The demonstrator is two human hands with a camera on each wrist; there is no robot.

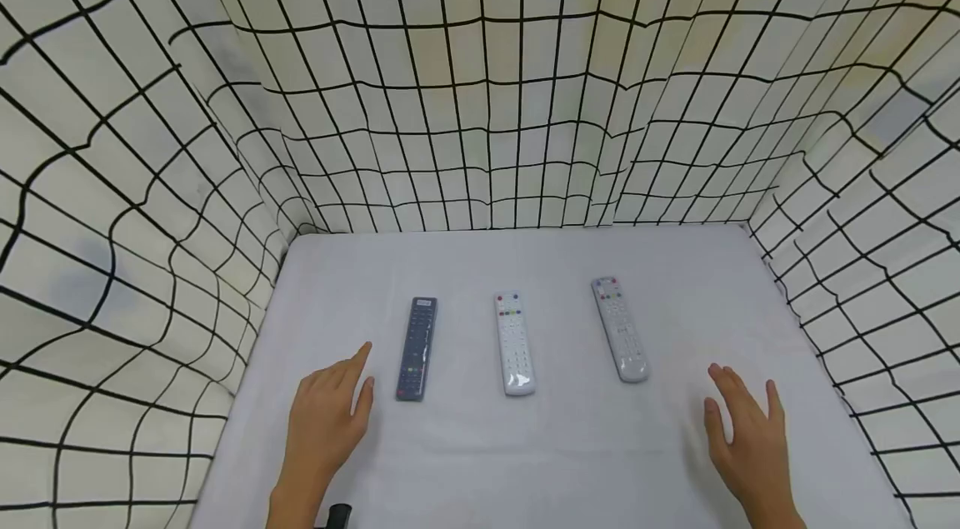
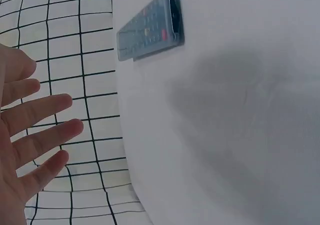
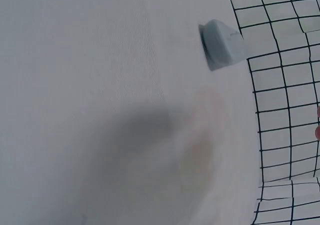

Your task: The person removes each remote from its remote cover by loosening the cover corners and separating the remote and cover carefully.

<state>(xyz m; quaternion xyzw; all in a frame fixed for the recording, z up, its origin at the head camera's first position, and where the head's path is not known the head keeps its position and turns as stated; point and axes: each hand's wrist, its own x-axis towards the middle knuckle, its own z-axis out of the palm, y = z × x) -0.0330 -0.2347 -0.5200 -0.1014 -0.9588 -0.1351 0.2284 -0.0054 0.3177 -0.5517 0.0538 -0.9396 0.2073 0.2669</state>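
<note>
Three remote controls lie apart on the white table (image 1: 465,479). The dark remote control (image 1: 417,349) is leftmost, the white remote control (image 1: 514,343) is in the middle, and the grey remote control (image 1: 621,331) lies tilted at the right. My left hand (image 1: 326,416) hovers left of the dark remote, fingers extended and holding nothing; the left wrist view shows its fingers spread near that remote (image 2: 150,27). My right hand (image 1: 750,441) is right of and nearer than the grey remote, fingers loosely spread, also holding nothing. Only fingertips of it show in the right wrist view, beyond the grey remote's end (image 3: 222,45).
White walls with a black grid (image 1: 487,96) rise behind the table and on both sides. A small black object (image 1: 339,516) shows beside the left wrist at the bottom edge. Hand shadows fall on the cloth.
</note>
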